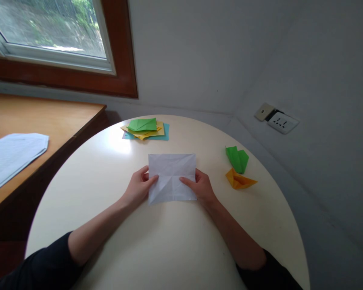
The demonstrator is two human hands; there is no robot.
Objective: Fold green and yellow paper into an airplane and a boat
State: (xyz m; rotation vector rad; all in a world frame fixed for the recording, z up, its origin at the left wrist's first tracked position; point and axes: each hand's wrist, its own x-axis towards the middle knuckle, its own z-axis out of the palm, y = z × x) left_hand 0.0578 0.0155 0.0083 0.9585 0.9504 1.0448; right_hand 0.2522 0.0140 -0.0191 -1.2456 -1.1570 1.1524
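Between my two hands is a sheet of white paper (171,167), spread flat, with crease lines crossing at its middle. My left hand (140,183) pinches its left edge, thumb on top and fingers behind. On the opposite edge, my right hand (202,185) grips the paper the same way, its thumb pointing inward. The fingers behind the sheet are mostly hidden. To the right of my right hand lie a folded green paper piece (237,159) and a folded orange paper boat shape (239,180), close together.
A round white table (157,245) carries everything. Toward its back lies a pile of coloured paper (166,132) with a folded green piece on top. A wooden desk (69,114) at left holds a stack of printed sheets (15,155). A wall socket (282,122) is at right.
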